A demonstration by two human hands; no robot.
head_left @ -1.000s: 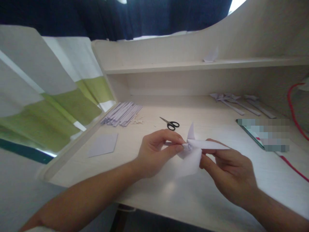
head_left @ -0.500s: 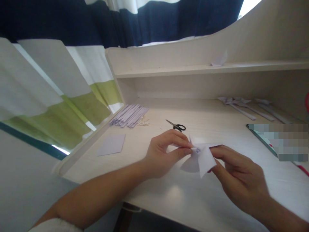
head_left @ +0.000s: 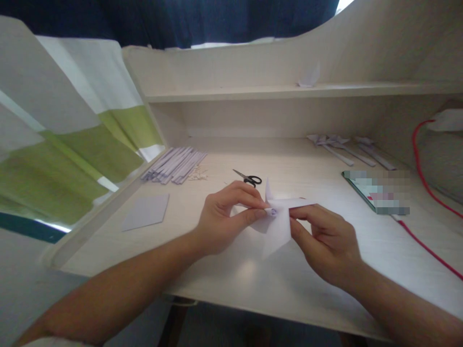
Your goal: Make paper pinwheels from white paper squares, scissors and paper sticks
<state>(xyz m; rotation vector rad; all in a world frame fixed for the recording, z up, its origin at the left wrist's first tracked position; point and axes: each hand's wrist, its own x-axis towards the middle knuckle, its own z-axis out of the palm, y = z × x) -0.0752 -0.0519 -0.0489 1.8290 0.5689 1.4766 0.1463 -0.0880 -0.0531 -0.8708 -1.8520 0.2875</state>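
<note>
1. Currently the pinwheel (head_left: 278,217), white folded paper with several pointed blades, is held just above the desk (head_left: 253,284), near its front edge, between both hands.
2. Left hand (head_left: 220,224): thumb and forefinger pinched shut on the hub from the left, apparently on a thin rolled stem there.
3. Right hand (head_left: 325,241): fingers curled, thumb and forefinger closed on the blades just right of the hub.
4. Step, as judged: assembly at the centre, fixing or seating the blades on the stem. The next move likely calls for a steady left pinch while the right hand adjusts a blade without tearing or creasing the thin paper.
5. Outward: scissors (head_left: 249,178) lie closed just behind the hands. A paper square (head_left: 146,212) lies flat to the left; behind it a bundle of strips (head_left: 175,165) with small scraps beside. Finished-looking pinwheels (head_left: 343,149) lie at the back right. A red cable (head_left: 421,168) runs along the right side.
6. Hard to make out: the hub itself is tiny and half covered by fingertips, so how it is fastened cannot be told. The stem is mostly hidden in the left hand. A flat item at right (head_left: 376,193) is blurred out. A small paper piece on the shelf (head_left: 307,79) is indistinct.
</note>
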